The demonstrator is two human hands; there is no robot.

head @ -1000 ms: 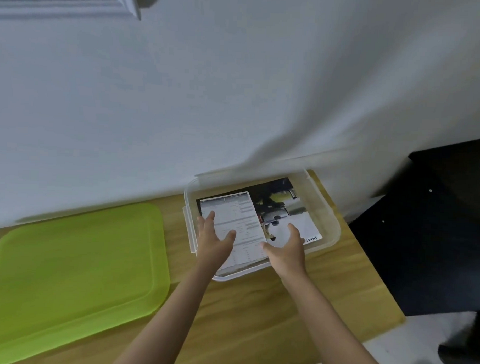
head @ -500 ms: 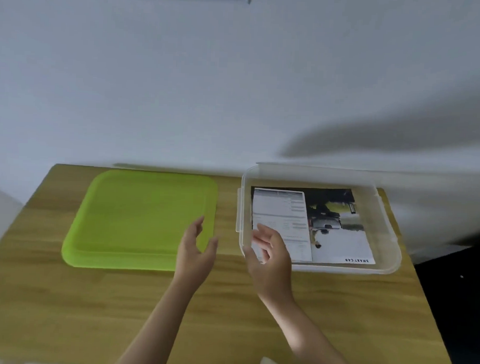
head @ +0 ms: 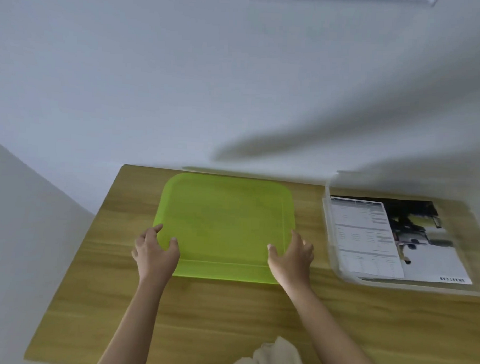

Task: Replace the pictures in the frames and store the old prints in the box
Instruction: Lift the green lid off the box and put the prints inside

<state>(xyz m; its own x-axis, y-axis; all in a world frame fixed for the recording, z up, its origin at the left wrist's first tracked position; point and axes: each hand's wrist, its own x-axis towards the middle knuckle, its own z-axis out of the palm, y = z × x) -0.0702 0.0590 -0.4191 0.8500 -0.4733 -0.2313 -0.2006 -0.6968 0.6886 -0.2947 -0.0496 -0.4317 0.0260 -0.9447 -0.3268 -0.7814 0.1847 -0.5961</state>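
Now the left hand (head: pixel 155 249) clasps the green lid (head: pixel 224 222) at its seven-o'clock corner and the right hand (head: pixel 292 255) at five, thumbs on top, seemingly to lift it level. At three o'clock, the open box (head: pixel 329 231) holds the old prints (head: pixel 365 235), ready for covering.

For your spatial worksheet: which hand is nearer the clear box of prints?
Right. The right hand grips the green lid at the corner nearest the clear box; the left hand grips its opposite corner.
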